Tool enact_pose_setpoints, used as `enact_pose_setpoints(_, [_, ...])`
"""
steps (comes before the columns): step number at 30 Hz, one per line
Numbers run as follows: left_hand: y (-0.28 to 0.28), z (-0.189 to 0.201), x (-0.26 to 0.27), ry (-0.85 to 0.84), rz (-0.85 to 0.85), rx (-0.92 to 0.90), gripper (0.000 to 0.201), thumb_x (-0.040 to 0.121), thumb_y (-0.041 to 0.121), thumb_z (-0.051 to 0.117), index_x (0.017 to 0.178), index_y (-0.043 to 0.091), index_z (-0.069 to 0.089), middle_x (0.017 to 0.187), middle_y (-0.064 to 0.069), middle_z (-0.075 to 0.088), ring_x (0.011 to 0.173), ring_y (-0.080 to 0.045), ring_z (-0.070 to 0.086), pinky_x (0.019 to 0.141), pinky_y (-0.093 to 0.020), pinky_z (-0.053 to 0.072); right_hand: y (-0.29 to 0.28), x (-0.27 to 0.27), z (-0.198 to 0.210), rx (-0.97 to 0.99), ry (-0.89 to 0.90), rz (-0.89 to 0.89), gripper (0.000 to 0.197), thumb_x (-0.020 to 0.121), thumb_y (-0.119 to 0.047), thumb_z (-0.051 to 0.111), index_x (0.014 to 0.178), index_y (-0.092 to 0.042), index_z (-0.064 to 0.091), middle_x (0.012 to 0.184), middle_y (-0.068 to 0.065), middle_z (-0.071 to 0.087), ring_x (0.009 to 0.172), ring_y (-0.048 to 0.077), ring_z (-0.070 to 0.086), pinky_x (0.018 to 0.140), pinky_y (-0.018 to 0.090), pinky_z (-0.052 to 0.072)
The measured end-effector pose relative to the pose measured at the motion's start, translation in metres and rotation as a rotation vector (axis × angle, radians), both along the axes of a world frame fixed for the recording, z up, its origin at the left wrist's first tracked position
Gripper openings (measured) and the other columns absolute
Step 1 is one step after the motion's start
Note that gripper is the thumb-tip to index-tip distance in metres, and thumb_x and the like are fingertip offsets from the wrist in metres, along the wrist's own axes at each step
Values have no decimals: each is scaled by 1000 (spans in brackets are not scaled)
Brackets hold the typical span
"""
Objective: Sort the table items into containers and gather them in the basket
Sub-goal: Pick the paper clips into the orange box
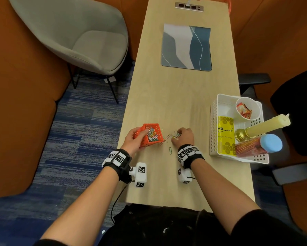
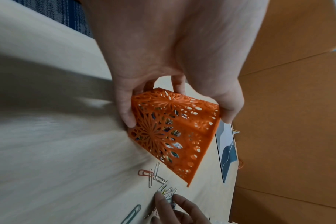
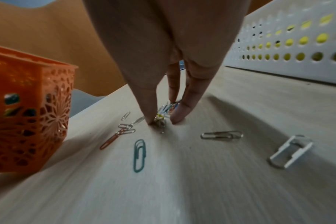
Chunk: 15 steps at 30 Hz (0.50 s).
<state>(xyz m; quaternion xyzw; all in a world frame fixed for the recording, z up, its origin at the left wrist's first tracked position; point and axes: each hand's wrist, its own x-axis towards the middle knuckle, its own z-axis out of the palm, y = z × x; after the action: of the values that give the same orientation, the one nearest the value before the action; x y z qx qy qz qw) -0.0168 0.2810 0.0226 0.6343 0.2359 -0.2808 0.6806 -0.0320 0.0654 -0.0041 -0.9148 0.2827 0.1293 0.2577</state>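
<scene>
My left hand grips a small orange lattice box, tilted toward the right and holding several coloured paper clips. Loose paper clips lie on the table between the box and my right hand. That hand pinches a small clump of clips against the tabletop with thumb and fingers. A green clip lies near me, with a silver clip and a white clip to the right of it. The white perforated basket stands at the right edge.
In the basket are a paper cup of packets, a yellow powder pack, a candle in a brass holder and a blue-lidded jar. A blue-grey mat lies farther up the table. A grey chair stands left.
</scene>
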Motion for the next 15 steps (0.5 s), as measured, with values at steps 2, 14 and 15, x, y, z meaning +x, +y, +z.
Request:
enact_pose_setpoints(2, [1,0,-1,-1,7,-2,44,89,38,74,127,25,56,117,-5,67,102,-22,69,85,-39,60,0,6,1,-27,11,24,29,80,-18,77,105,-7,69,112,12,60,100,25,61,88,30,49])
enact_pose_setpoints(14, [-9,4,1,5,2,-2,46,86,38,77,126,26,58,118,-7,69,102,-23,70,84,-40,60,8,36,25,-193,241,309,12,80,-4,71,91,-2,66,97,14,65,92,30,68,72,30,53])
enact_pose_setpoints(15, [-11,4,2,2,-1,-1,45,86,38,76,126,26,58,118,-7,69,102,-23,70,83,-39,60,6,37,26,-185,240,304,10,78,-7,72,83,-4,65,93,12,66,88,29,68,69,28,53])
